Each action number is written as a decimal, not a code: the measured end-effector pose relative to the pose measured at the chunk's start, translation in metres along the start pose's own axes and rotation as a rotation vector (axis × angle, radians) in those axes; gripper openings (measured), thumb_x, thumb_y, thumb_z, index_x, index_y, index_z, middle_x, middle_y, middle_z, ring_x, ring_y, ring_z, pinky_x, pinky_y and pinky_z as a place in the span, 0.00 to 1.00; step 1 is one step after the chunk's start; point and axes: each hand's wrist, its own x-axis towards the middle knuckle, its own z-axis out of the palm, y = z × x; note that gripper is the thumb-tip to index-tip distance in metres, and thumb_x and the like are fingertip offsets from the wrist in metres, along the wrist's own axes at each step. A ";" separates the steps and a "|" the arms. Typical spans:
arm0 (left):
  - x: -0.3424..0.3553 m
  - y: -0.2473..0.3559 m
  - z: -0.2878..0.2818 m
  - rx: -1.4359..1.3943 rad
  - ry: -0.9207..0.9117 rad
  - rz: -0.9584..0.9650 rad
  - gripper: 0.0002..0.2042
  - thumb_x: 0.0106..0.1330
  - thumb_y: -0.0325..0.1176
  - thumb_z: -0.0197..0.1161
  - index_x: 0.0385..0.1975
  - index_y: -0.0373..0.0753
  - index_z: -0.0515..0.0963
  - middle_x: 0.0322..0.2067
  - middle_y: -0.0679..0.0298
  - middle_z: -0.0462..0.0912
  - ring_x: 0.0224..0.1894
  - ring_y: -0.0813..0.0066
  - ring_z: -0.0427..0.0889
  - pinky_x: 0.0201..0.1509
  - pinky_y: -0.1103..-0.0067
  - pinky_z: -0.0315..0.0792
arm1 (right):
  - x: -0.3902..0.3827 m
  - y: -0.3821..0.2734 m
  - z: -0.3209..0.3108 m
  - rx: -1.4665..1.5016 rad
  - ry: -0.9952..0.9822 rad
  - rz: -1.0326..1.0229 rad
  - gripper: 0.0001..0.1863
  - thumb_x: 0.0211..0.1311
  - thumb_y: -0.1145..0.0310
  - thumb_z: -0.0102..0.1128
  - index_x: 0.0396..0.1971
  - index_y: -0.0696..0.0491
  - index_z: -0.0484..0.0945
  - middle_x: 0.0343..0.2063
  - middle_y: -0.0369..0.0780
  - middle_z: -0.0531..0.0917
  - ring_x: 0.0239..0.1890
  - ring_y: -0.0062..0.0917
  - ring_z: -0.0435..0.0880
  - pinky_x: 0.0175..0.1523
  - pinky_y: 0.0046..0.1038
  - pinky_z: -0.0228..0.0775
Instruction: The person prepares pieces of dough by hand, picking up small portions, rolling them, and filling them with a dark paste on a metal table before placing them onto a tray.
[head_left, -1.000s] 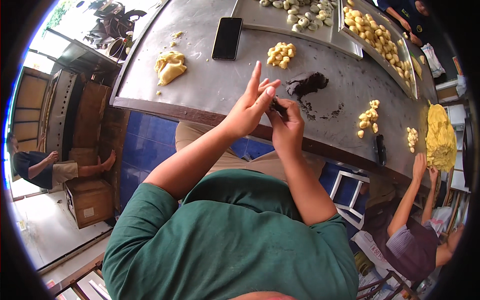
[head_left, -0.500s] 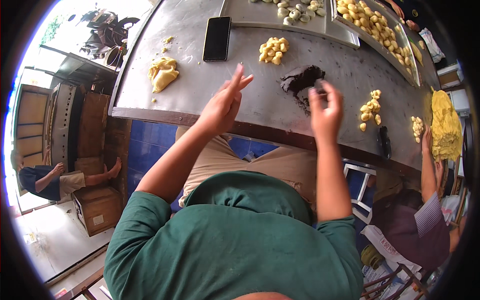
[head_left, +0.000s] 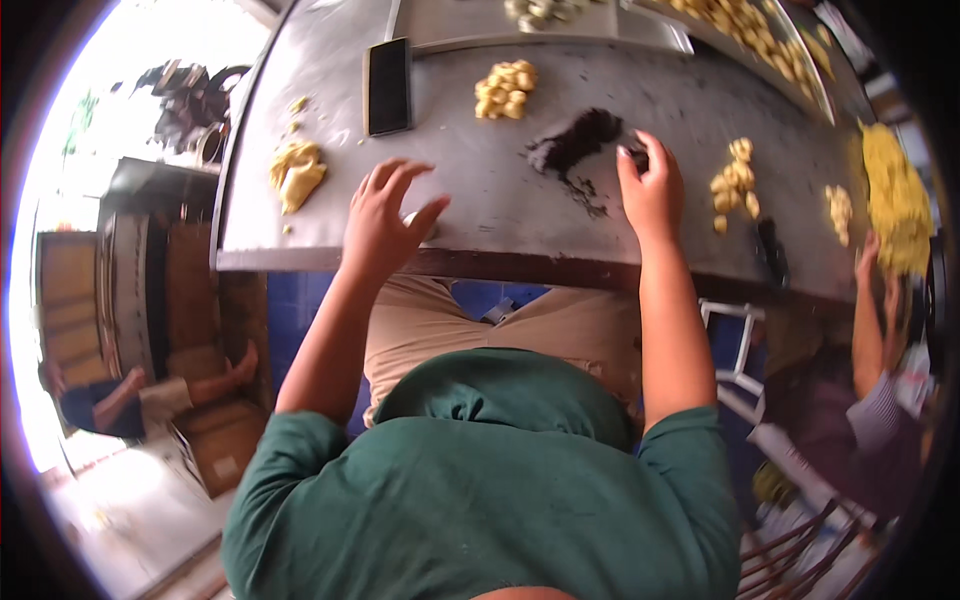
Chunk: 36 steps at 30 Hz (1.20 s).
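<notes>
My left hand (head_left: 385, 220) hovers over the near edge of the table with its fingers spread and curved. Beside its thumb a small pale ball (head_left: 431, 231) shows in part on the metal top. My right hand (head_left: 654, 190) pinches a bit of dark paste (head_left: 637, 156) between thumb and fingers. Just left of it lies a larger mound of dark paste (head_left: 582, 138) with crumbs trailing toward me. A cluster of small yellow dough pieces (head_left: 506, 88) sits beyond the paste. Farther left is a soft yellow dough lump (head_left: 297, 178).
A phone (head_left: 388, 88) lies beyond my left hand. Trays of shaped pieces (head_left: 745, 40) stand at the back. More dough pieces (head_left: 735, 180), a black item (head_left: 770, 252) and a big yellow dough mass (head_left: 893, 200) are at right, by a co-worker's arm (head_left: 868, 310).
My left hand has moved left and toward me, turning from upright to spread above the table. The pale ball now shows beside it. My right hand still pinches dark paste.
</notes>
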 end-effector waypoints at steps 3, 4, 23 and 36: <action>-0.016 -0.001 -0.030 0.150 -0.375 -0.049 0.19 0.61 0.41 0.73 0.50 0.42 0.81 0.51 0.57 0.82 0.55 0.51 0.79 0.61 0.63 0.72 | 0.002 -0.008 0.002 0.003 -0.030 0.002 0.17 0.62 0.62 0.65 0.49 0.53 0.81 0.43 0.46 0.85 0.47 0.45 0.84 0.52 0.40 0.76; -0.005 0.007 -0.042 0.143 -0.460 -0.094 0.17 0.63 0.41 0.71 0.49 0.44 0.81 0.51 0.60 0.82 0.55 0.54 0.80 0.60 0.63 0.73 | 0.003 -0.006 -0.002 -0.041 -0.040 -0.003 0.18 0.62 0.62 0.65 0.49 0.53 0.81 0.43 0.46 0.85 0.47 0.45 0.84 0.52 0.40 0.76; 0.116 0.003 0.076 -0.277 -0.038 -0.382 0.20 0.58 0.45 0.69 0.48 0.46 0.74 0.36 0.61 0.87 0.45 0.58 0.86 0.59 0.62 0.69 | 0.003 -0.007 -0.005 -0.150 -0.093 0.048 0.18 0.63 0.61 0.63 0.51 0.52 0.80 0.47 0.45 0.85 0.51 0.43 0.83 0.56 0.40 0.74; 0.019 -0.013 0.058 -0.028 0.039 -0.193 0.15 0.62 0.46 0.72 0.45 0.50 0.83 0.43 0.64 0.84 0.56 0.60 0.78 0.65 0.65 0.65 | 0.025 -0.018 0.009 -0.276 -0.004 -0.190 0.15 0.71 0.62 0.58 0.51 0.54 0.84 0.45 0.48 0.87 0.46 0.44 0.86 0.52 0.40 0.78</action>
